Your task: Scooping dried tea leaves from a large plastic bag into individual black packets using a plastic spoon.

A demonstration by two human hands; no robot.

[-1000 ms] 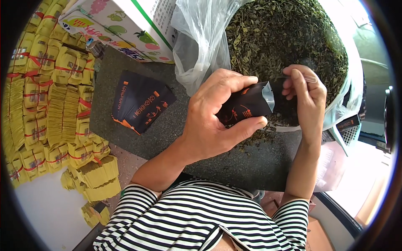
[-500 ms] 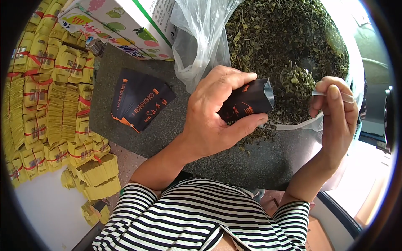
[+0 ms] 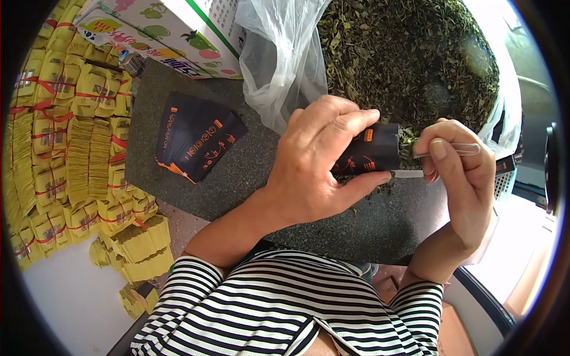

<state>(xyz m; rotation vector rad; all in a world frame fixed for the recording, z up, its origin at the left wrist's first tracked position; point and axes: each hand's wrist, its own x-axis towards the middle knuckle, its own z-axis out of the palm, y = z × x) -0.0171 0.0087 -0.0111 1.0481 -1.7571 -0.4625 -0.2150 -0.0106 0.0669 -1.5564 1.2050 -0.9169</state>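
My left hand (image 3: 323,166) is closed round a dark pouch (image 3: 375,153) with orange markings, lying on its side with its mouth to the right. My right hand (image 3: 460,169) pinches a clear plastic scoop (image 3: 466,149); its leaf-covered end is at the pouch's mouth, and I cannot tell how far inside. Behind both hands is a big heap of dried dark-green leaves (image 3: 404,59) in a clear bag. A fanned stack of dark pouches (image 3: 196,133) lies on the speckled grey tabletop (image 3: 267,237), left of my left hand.
A printed carton (image 3: 160,32) stands at the back left, beside crumpled clear plastic (image 3: 279,53). A small metal object (image 3: 133,62) sits by the carton. Many yellow packets bound with red bands (image 3: 68,148) fill the left side. A perforated plastic basket (image 3: 503,184) is at the right.
My right hand first moved right, lifting leaves from the heap on the scoop, then came left to the pouch's mouth. The pouch and my left hand have shifted slightly right.
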